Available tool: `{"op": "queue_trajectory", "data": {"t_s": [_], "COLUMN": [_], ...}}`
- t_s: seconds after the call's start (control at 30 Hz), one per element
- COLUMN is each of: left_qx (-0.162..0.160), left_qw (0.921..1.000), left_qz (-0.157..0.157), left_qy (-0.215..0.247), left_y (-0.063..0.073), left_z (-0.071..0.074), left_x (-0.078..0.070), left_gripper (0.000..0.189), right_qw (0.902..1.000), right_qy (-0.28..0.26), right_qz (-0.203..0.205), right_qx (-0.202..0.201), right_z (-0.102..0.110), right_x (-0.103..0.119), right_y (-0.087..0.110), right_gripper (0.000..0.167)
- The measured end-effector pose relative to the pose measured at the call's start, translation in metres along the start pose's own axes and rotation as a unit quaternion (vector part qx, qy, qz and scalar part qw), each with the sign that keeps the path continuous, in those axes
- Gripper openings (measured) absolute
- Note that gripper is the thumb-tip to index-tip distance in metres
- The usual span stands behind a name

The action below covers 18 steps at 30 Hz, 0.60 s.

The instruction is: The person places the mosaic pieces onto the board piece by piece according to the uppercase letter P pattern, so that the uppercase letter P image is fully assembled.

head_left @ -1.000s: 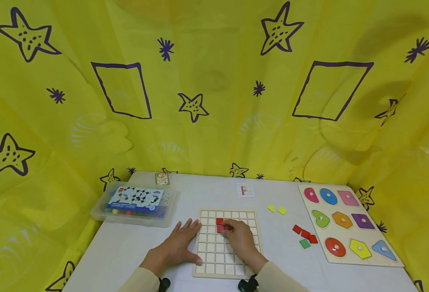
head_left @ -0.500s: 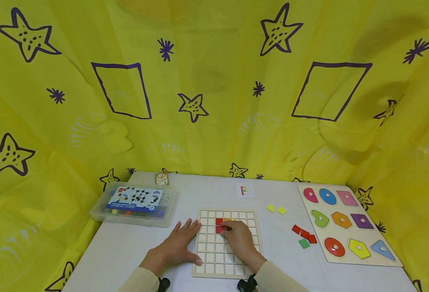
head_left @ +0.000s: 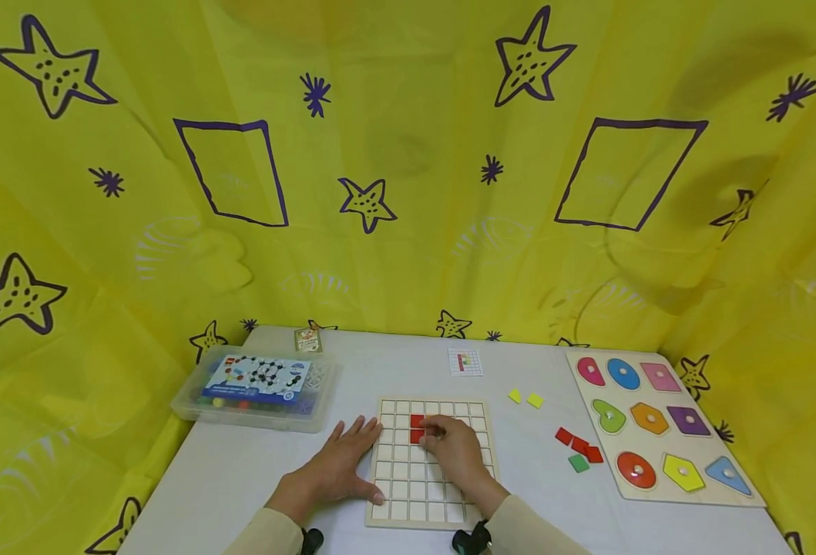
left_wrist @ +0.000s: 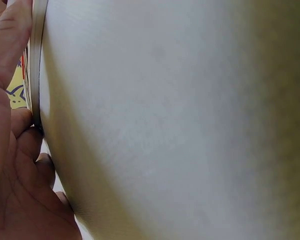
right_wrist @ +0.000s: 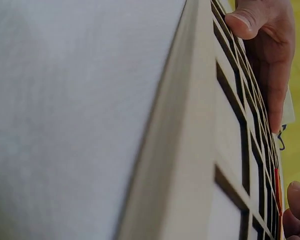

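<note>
A wooden grid board lies on the table. Two square red tiles sit in neighbouring cells of it, an upper red tile and a lower red tile. My right hand reaches over the grid with bent fingers. Its thumb and index finger pinch at the right side of the lower tile, which lies level with its cell. That hand covers part of the grid. My left hand, fingers spread, rests along the board's left edge with the thumb on the rim.
Right of the board lie loose red tiles, a green tile and yellow tiles. A small pattern card is behind the board. A shape puzzle lies far right; a clear plastic box stands left. Yellow curtains enclose the table.
The lower red tile has shifted slightly left and now lies flatter in its cell, below the upper one. The right hand's fingers have moved slightly; the left hand has stayed in place.
</note>
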State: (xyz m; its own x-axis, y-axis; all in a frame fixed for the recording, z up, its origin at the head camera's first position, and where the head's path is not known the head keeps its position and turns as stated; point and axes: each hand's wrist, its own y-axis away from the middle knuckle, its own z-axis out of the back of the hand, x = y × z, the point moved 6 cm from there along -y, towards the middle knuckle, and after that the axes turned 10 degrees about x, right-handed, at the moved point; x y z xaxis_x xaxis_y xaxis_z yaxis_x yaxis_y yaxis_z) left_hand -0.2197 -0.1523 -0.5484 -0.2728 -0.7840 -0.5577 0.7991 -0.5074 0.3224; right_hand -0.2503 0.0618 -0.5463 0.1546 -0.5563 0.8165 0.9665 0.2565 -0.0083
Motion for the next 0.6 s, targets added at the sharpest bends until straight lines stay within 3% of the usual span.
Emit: {"op": "queue_trajectory", "data": {"t_s": [0.3,0.6], "left_qx": [0.003,0.003], "left_qw": [1.0000,0.9999], "left_qz": [0.001,0.010], "left_qy": [0.004,0.002], "left_y": [0.000,-0.003], "left_z": [-0.001,-0.001], "left_x": [0.000,0.004], "left_gripper": [0.120,0.121], "right_qw": [0.9989,0.9983], "right_qy": [-0.047,-0.048], "right_qz": [-0.006,-0.030], "right_qx": [-0.003,-0.018], "right_z": [0.012,0.057], "right_x": [0.000,-0.011], "right_y": [0.000,0.005], "right_gripper": [0.018,0.024]}}
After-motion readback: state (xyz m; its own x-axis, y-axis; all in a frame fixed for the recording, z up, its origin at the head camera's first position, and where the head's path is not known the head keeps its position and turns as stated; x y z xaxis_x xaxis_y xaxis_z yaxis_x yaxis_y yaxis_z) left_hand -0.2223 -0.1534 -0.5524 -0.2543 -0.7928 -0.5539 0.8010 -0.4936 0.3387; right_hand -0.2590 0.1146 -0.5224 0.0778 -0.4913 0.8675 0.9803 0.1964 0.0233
